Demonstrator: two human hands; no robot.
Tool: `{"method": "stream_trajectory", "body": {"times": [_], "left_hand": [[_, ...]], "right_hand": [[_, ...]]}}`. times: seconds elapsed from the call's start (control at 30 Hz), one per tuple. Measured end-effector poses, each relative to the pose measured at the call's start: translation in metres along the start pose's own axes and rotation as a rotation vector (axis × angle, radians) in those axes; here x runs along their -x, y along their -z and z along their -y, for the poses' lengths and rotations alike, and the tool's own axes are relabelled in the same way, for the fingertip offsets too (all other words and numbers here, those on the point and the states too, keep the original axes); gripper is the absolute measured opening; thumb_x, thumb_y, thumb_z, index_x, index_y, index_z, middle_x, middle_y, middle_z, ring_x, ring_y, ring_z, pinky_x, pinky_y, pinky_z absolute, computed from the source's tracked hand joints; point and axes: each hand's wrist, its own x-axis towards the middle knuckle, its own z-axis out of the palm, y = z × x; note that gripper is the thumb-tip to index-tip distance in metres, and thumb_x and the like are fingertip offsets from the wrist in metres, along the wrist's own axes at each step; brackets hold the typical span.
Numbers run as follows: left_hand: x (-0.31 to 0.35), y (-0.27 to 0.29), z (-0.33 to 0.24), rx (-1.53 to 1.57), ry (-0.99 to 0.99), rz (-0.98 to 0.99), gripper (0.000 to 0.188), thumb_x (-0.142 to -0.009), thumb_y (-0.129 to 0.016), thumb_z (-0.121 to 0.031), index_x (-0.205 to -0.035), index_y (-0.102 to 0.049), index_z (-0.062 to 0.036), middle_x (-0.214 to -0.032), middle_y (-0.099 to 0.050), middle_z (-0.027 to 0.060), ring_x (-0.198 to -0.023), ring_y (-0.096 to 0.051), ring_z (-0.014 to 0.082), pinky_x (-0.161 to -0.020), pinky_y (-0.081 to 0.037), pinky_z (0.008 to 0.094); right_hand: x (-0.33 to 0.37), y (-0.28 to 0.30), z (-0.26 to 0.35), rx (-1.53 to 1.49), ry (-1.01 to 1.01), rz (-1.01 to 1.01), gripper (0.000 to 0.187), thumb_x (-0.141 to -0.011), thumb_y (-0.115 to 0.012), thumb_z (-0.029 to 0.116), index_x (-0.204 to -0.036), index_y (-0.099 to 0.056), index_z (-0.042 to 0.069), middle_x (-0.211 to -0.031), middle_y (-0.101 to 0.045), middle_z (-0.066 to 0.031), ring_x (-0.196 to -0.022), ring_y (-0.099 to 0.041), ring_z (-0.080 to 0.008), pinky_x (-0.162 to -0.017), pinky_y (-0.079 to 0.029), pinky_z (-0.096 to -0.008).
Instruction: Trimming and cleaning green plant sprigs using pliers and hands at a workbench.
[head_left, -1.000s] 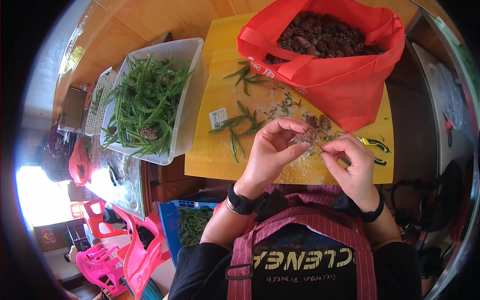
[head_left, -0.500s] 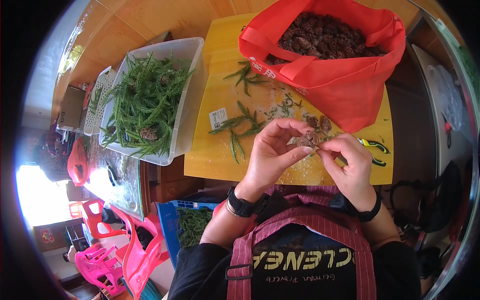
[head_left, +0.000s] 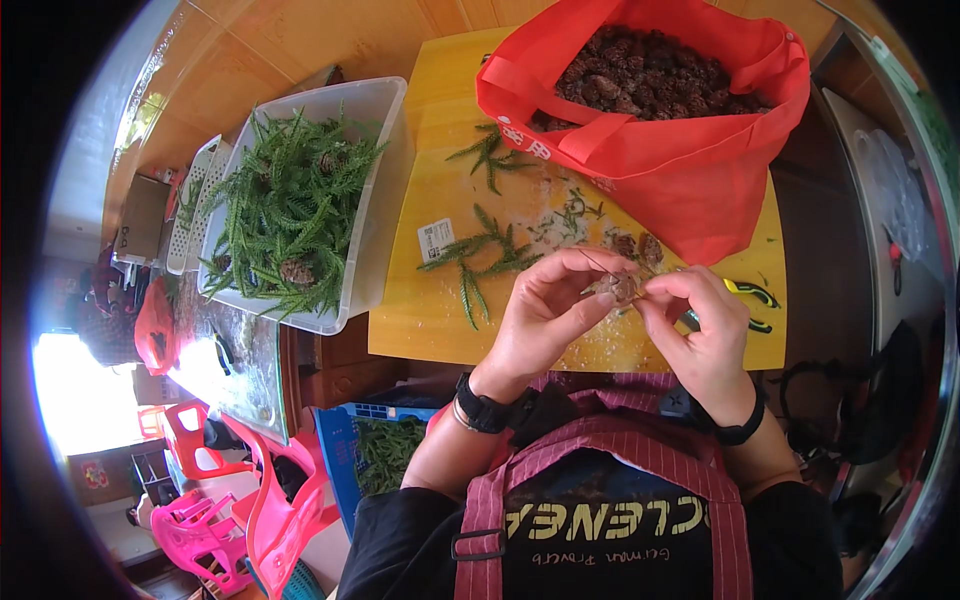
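Note:
A small brown pine cone (head_left: 622, 287) is held over the board between the thumb and fingers of my left hand (head_left: 545, 310). Against the cone's right side, the thumb and forefinger of my right hand (head_left: 705, 320) pinch together; what lies between them is too small to make out. A thin dark strand, like wire, arcs over my left fingertips. Just beyond the hands lie loose pine cones (head_left: 650, 249). Pliers (head_left: 752, 293) with yellow-and-black handles rest beside my right hand, partly hidden by it.
A red bag (head_left: 690, 190) full of pine cones stands on the yellow board (head_left: 420, 330). Artificial green sprigs (head_left: 485, 255) and scraps lie left of it. A clear plastic bin (head_left: 393, 130) holds more greenery. Below is a blue crate (head_left: 340, 450); pink chairs (head_left: 280, 500) stand lower left.
The pine cone has turned between my fingers, and the thin strand now shows above my left fingertips. Both hands stay in nearly the same place.

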Motion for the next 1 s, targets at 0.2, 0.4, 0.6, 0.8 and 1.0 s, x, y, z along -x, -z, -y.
{"method": "stream_trajectory", "body": {"times": [0.2,0.4,0.6,0.8,1.0], "left_hand": [[0.001,0.005,0.007,0.099,0.034,-0.011,0.018,-0.084,-0.060,-0.010,-0.099,-0.056,-0.0020,-0.107,-0.056,0.0145,-0.099,-0.056,0.0213,-0.088,-0.045,0.0351],[0.000,0.004,0.008,0.146,0.061,-0.040,0.016,-0.086,-0.061,-0.015,-0.096,-0.056,-0.0032,-0.106,-0.057,0.0154,-0.097,-0.057,0.0224,-0.085,-0.047,0.0363],[0.001,0.004,0.008,0.211,0.082,-0.034,0.016,-0.086,-0.060,-0.016,-0.095,-0.057,-0.0041,-0.103,-0.058,0.0152,-0.094,-0.058,0.0224,-0.080,-0.048,0.0342],[-0.001,0.005,0.007,0.245,0.094,0.000,0.017,-0.086,-0.061,-0.018,-0.094,-0.057,-0.0039,-0.100,-0.058,0.0142,-0.086,-0.058,0.0207,-0.073,-0.048,0.0315],[0.002,0.008,0.006,0.330,0.177,0.010,0.012,-0.087,-0.059,-0.013,-0.090,-0.057,-0.0015,-0.096,-0.060,0.0112,-0.084,-0.057,0.0161,-0.075,-0.048,0.0294]], "right_hand": [[-0.001,0.001,0.003,0.002,-0.017,0.022,0.026,-0.068,-0.068,-0.007,-0.089,-0.057,0.004,-0.068,-0.057,-0.0037,-0.056,-0.057,-0.0126,-0.044,-0.042,-0.0220],[-0.002,0.003,0.003,0.032,-0.008,0.054,0.026,-0.068,-0.068,-0.005,-0.089,-0.057,0.005,-0.069,-0.056,-0.0032,-0.053,-0.054,-0.0119,-0.043,-0.041,-0.0226],[-0.007,0.007,0.000,0.051,0.023,0.104,0.024,-0.067,-0.070,-0.005,-0.086,-0.059,0.003,-0.072,-0.059,-0.0058,-0.061,-0.059,-0.0154,-0.048,-0.042,-0.0235],[-0.019,0.017,0.001,0.133,0.160,0.167,0.026,-0.066,-0.071,-0.003,-0.088,-0.059,0.004,-0.070,-0.058,-0.0065,-0.059,-0.058,-0.0187,-0.049,-0.043,-0.0259],[-0.035,0.028,0.007,0.238,0.365,0.259,0.037,-0.066,-0.068,-0.002,-0.100,-0.062,0.008,-0.072,-0.056,-0.0051,-0.061,-0.057,-0.0198,-0.050,-0.045,-0.0293]]}}
